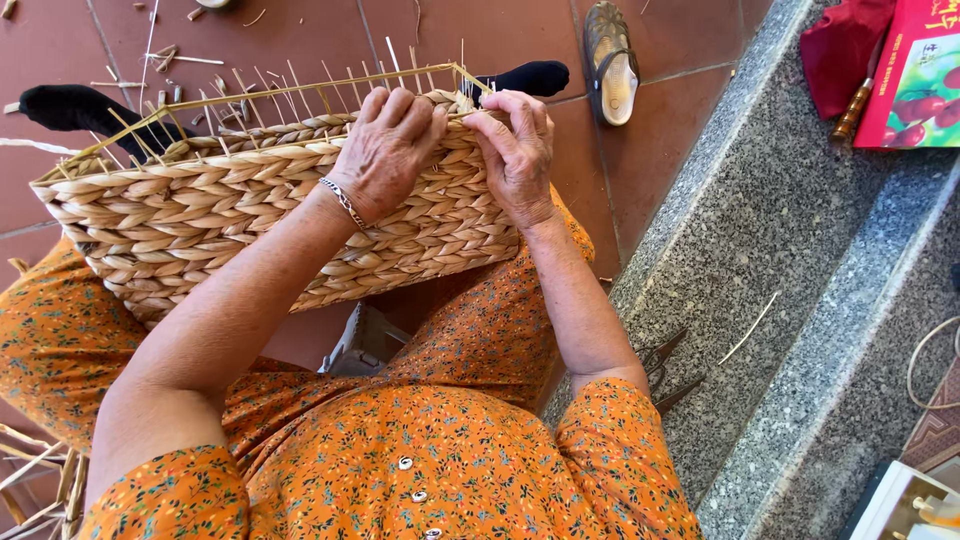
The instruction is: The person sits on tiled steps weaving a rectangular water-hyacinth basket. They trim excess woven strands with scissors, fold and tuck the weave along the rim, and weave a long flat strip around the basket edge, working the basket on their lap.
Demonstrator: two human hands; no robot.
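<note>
Woven basket [250, 215] on my lap; left hand [385, 150] & right hand [515, 150] together, pinching fibre at its top rim. Risk: loose grip slackens the braid, or the stiff upright stakes [300, 85] snap.

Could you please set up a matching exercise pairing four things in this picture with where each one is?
Things:
1. woven basket
2. sandal
3. red box
4. scissors

Places:
A. on the tiled floor, top centre
B. on the stone step, top right corner
C. on the person's lap, under both hands
D. on the stone step beside the right elbow

Pairs: 1-C, 2-A, 3-B, 4-D
</note>
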